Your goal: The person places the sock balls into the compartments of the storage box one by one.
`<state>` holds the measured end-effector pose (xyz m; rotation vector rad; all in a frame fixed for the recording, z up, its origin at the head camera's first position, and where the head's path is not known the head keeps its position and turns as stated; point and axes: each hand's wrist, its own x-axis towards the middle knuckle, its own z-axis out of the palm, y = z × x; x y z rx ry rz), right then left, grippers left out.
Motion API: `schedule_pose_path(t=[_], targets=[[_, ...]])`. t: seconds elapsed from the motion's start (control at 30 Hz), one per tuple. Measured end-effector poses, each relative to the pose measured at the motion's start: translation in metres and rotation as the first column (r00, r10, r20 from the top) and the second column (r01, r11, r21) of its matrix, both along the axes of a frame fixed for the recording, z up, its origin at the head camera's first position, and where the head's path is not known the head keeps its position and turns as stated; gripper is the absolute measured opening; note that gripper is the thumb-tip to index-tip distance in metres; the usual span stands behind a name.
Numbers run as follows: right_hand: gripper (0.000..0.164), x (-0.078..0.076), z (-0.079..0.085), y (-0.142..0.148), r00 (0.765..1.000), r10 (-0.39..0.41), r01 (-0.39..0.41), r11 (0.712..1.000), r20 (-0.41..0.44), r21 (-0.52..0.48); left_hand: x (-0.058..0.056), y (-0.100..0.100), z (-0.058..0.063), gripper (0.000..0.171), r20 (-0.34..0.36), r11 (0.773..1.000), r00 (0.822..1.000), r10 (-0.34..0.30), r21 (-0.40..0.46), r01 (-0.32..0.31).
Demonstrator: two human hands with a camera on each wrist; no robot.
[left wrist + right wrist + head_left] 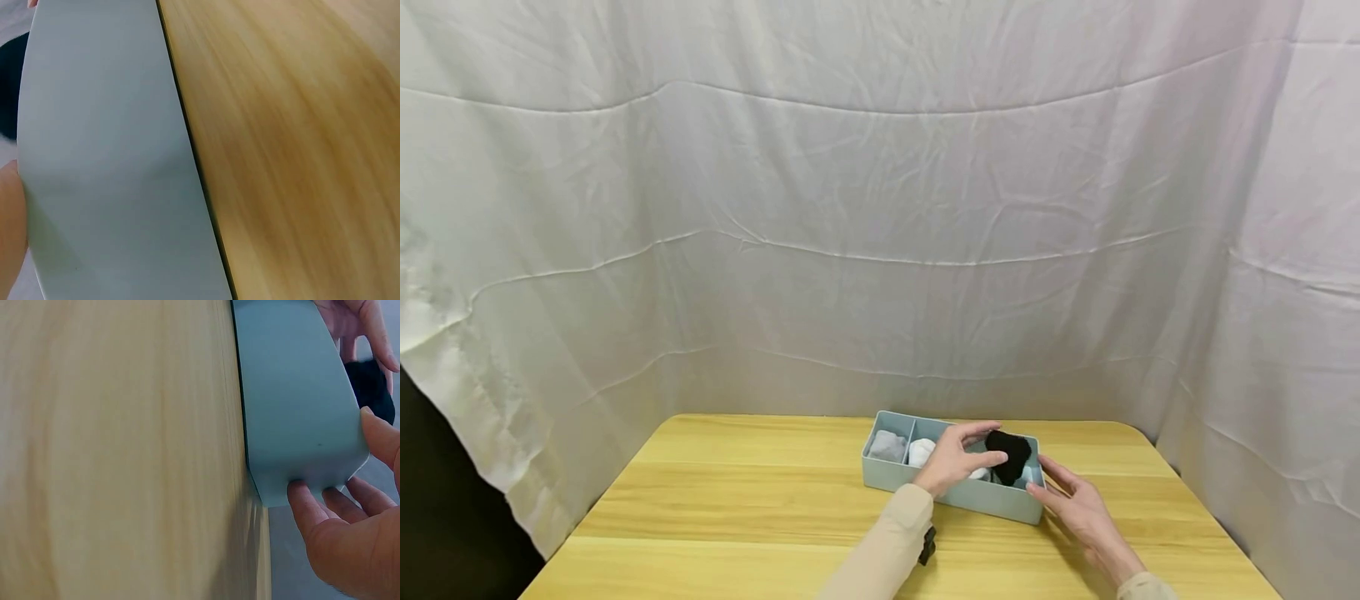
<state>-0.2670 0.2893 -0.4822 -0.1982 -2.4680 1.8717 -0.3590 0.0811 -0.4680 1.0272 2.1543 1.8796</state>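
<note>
A long pale blue-grey box (992, 500) with dividers stands on the table. My left hand (953, 458) reaches over its middle and pinches a bundled black sock (1013, 458) between thumb and fingers. That sock sticks up above the rim near the right end. My right hand (1084, 510) grips the box's right end; in the right wrist view its thumb is at the rim and its fingers (306, 506) press the end wall. A grey cloth bundle (887, 446) lies in the leftmost compartment, a white one (921, 452) beside it. My left hand partly hides the middle compartments.
The wooden table (722, 500) extends in front of the box and to both sides. Pale curtains (880, 317) hang behind it and along the sides. A black strap piece (928, 546) shows at the left wrist.
</note>
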Motion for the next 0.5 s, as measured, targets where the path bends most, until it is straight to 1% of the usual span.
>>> schedule_pose_path(t=[0.13,0.37,0.5], targets=[[0.078,-0.0003,-0.0014,-0.0001,1.000,0.000,-0.001,1.000,0.005,0.018,0.0000,-0.0018,-0.0013,0.044,0.010,1.000,1.000,-0.004,0.001,0.004],[0.077,-0.0009,-0.0009,0.0001,1.000,0.001,-0.001,1.000,0.008,0.014,-0.0008,-0.0017,-0.0012,0.039,0.000,1.000,1.000,0.027,0.010,-0.027],[0.077,-0.0008,0.0005,0.0012,1.000,0.000,0.000,1.000,0.010,0.013,-0.0015,-0.0018,0.0002,0.037,-0.012,0.999,1.000,0.014,0.030,-0.014]])
